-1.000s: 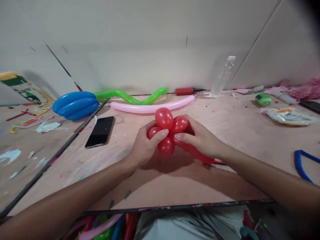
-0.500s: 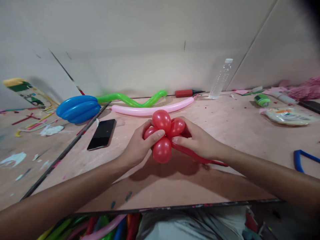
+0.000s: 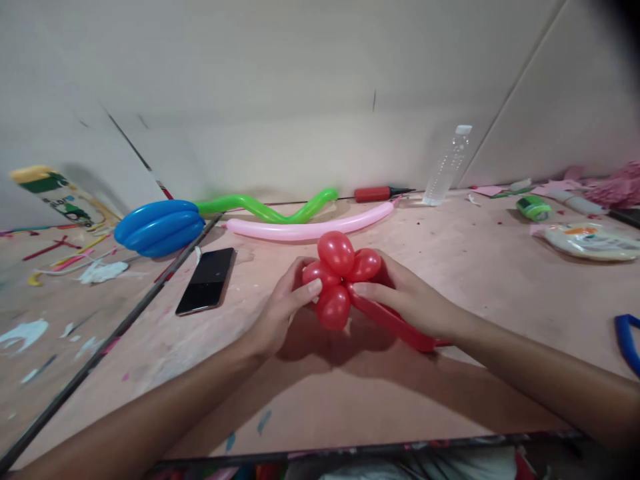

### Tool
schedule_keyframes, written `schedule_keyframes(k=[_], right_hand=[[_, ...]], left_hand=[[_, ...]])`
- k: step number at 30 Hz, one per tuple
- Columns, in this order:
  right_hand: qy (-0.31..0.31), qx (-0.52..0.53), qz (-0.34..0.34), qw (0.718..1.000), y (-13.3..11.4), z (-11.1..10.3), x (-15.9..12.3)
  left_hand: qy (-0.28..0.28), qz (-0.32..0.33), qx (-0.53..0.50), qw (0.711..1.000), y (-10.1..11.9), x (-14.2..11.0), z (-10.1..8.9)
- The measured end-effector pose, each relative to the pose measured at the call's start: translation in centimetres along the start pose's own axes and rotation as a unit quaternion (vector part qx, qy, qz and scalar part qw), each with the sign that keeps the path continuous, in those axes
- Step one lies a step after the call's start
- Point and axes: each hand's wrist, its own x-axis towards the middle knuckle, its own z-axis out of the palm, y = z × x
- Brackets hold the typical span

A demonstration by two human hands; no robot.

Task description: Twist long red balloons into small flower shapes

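Between my hands is a red balloon [image 3: 335,308] twisted into a cluster of several round bubbles around one centre. My left hand [image 3: 287,300] grips the cluster from the left, its thumb lying on the left bubble and its other fingers hidden behind. My right hand [image 3: 405,293] holds the right side, with the thumb pressed near the centre. From under the right thumb a long red tail of the same balloon slants down to the right, ending in a limp tip. The cluster is held above the table, over its shadow.
Behind lie a pink balloon [image 3: 310,231], a wavy green balloon [image 3: 285,217] and a red hand pump [image 3: 375,194]. Left are a blue balloon bundle [image 3: 160,228] and a phone [image 3: 207,281]. A clear bottle [image 3: 447,167] stands by the wall [image 3: 280,87]; a plastic packet [image 3: 590,241] lies right.
The red bubbles sit slightly more to the right and lower in view, and my left thumb has slid off the centre toward the left bubble. The whole view has shifted a little.
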Motion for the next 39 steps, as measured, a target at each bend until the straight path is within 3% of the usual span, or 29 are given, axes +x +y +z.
schedule_keyframes(k=[3, 9, 16, 30, 34, 39], right_hand=[[-0.013, 0.032, 0.015, 0.999, 0.1, -0.3, -0.3], [-0.044, 0.020, -0.011, 0.999, 0.4, -0.7, -0.6], [-0.069, -0.038, 0.129, 0.989, 0.4, -0.2, -1.4], [-0.072, -0.082, 0.130, 0.985, -0.1, -0.1, -1.4], [-0.070, -0.089, 0.114, 0.987, -0.5, -0.1, -1.4], [-0.091, -0.178, 0.056, 0.978, -0.9, 0.0, -1.6]], left_hand=[[-0.016, -0.021, -0.052, 0.998, -0.2, -0.5, 0.3], [0.012, -0.006, -0.037, 0.999, -0.5, -0.5, 0.6], [0.024, -0.035, -0.055, 0.998, -1.1, -0.1, 0.4], [0.008, -0.042, -0.089, 0.995, -1.4, -0.5, 0.2], [0.014, -0.026, -0.031, 0.999, -1.1, -0.5, 0.1], [0.063, 0.031, 0.145, 0.987, 0.0, -0.2, 0.0]])
